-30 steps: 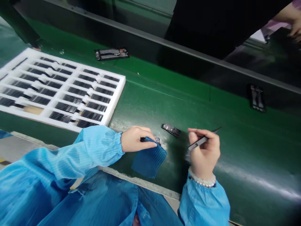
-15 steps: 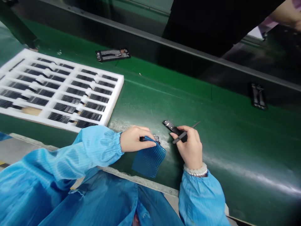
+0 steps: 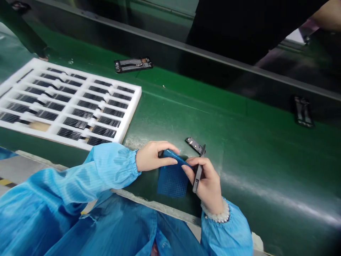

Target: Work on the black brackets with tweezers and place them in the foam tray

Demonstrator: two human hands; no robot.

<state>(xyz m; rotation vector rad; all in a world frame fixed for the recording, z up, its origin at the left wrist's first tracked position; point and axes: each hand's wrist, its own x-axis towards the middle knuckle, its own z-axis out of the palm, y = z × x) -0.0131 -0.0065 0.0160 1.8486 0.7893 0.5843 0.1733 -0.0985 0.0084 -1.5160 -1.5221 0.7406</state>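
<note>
My left hand (image 3: 154, 156) grips the top edge of a blue sheet (image 3: 173, 181) patterned with small squares, fingers behind and thumb in front. The sheet hangs over the bench edge side, its upper edge bent. My right hand (image 3: 209, 181) pinches the sheet's right corner between thumb and fingertips. Across those same fingers lies a slim dark grey tool (image 3: 197, 177), held upright; its exact kind is unclear. Just beyond the right hand, a small black electronic part (image 3: 194, 144) rests on the green bench. Whatever lies behind the sheet is hidden.
To the left sits a white foam tray (image 3: 137, 97) filled with dark flat strips. An opened phone body (image 3: 134, 64) lies at the back, and another (image 3: 303, 111) at the far right. A dark rail (image 3: 170, 41) runs behind the green bench (image 3: 266, 153). Part of another person shows top right.
My right hand has moved left to the sheet, leaving the black electronic part on the bench. The grey tool has swung upright in its fingers. The sheet's top edge is now stretched between both hands.
</note>
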